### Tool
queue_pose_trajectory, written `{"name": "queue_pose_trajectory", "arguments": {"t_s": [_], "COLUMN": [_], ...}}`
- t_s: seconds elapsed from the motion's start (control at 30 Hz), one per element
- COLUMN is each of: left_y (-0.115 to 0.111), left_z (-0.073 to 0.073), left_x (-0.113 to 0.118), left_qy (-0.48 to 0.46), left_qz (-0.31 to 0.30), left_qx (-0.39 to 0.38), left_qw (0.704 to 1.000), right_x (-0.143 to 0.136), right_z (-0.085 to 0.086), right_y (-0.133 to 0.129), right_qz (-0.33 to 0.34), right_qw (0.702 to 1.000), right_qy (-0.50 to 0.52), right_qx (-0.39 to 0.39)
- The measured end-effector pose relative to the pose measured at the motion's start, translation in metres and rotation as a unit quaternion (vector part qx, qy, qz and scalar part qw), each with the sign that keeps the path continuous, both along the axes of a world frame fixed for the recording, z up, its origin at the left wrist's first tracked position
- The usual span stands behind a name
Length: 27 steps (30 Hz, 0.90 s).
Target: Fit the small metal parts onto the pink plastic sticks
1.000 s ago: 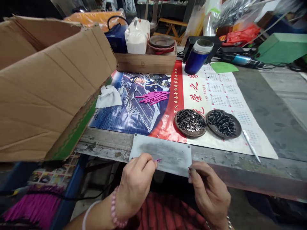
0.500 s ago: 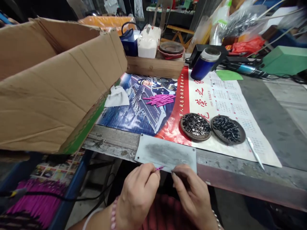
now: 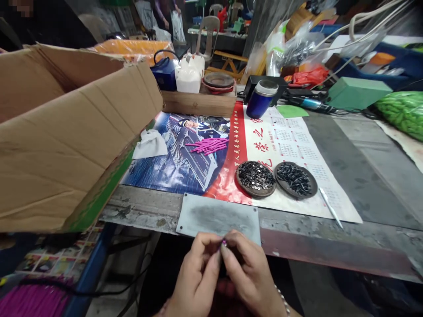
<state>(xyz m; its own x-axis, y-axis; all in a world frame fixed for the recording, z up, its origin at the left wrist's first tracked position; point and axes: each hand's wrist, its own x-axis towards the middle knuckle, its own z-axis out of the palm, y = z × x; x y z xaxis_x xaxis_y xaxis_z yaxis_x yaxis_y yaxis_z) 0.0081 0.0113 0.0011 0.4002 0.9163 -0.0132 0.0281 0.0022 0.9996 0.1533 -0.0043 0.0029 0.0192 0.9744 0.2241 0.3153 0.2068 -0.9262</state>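
Note:
My left hand [image 3: 198,275] is closed, fingers and thumb pinched around a thin purple stick [image 3: 224,242], of which only a small tip shows. Against that tip, my right hand [image 3: 247,275] is pinched too; whatever sits between its fingertips is hidden. Both hands meet just in front of a grey metal plate [image 3: 216,218] at the table edge. Beyond it lies a pile of similar purple sticks [image 3: 209,145] on a calendar poster. Two round dishes stand to the right: one [image 3: 255,178] with small metal washers and dark pieces, the other [image 3: 296,180] with dark pointed pieces.
A large cardboard box [image 3: 82,145] stands at left. Further back are a wooden box [image 3: 198,103], a blue tumbler [image 3: 261,97] and a green box [image 3: 358,93]. A white pen-like tool [image 3: 330,208] lies right of the dishes. More purple sticks [image 3: 36,299] fill a blue crate at lower left.
My hands have come together; before, they were apart, the left with the purple stick and the right pinching something small and dark. The camera view has shifted, with more showing at right.

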Motion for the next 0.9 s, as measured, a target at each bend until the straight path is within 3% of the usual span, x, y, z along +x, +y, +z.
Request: {"name": "queue_pose_trajectory", "arguments": {"t_s": [0.1, 0.2, 0.4, 0.6, 0.77, 0.9], "left_y": [-0.003, -0.009, -0.019, -0.022, -0.022, -0.024], "left_z": [-0.001, -0.004, -0.009, -0.008, -0.011, -0.017], "left_x": [0.003, 0.011, 0.033, 0.038, 0.039, 0.038], "left_qy": [-0.033, -0.060, -0.065, -0.072, -0.091, -0.087], "left_qz": [0.012, 0.054, 0.190, 0.218, 0.222, 0.216], "left_qx": [-0.062, -0.044, -0.027, -0.059, -0.068, -0.073], "left_qw": [0.997, 0.996, 0.979, 0.971, 0.968, 0.970], "right_x": [0.000, -0.002, -0.005, -0.005, -0.009, -0.011], "right_z": [0.003, 0.000, -0.010, -0.008, -0.023, -0.030], "right_y": [0.006, 0.011, 0.018, 0.019, 0.014, 0.012], "right_qz": [-0.009, -0.039, -0.113, -0.101, -0.114, -0.118], "right_qw": [1.000, 0.995, 0.962, 0.984, 0.973, 0.971], "right_qy": [-0.007, -0.025, -0.155, -0.056, -0.008, -0.024], "right_qx": [0.029, 0.088, 0.196, 0.139, 0.201, 0.207]}}
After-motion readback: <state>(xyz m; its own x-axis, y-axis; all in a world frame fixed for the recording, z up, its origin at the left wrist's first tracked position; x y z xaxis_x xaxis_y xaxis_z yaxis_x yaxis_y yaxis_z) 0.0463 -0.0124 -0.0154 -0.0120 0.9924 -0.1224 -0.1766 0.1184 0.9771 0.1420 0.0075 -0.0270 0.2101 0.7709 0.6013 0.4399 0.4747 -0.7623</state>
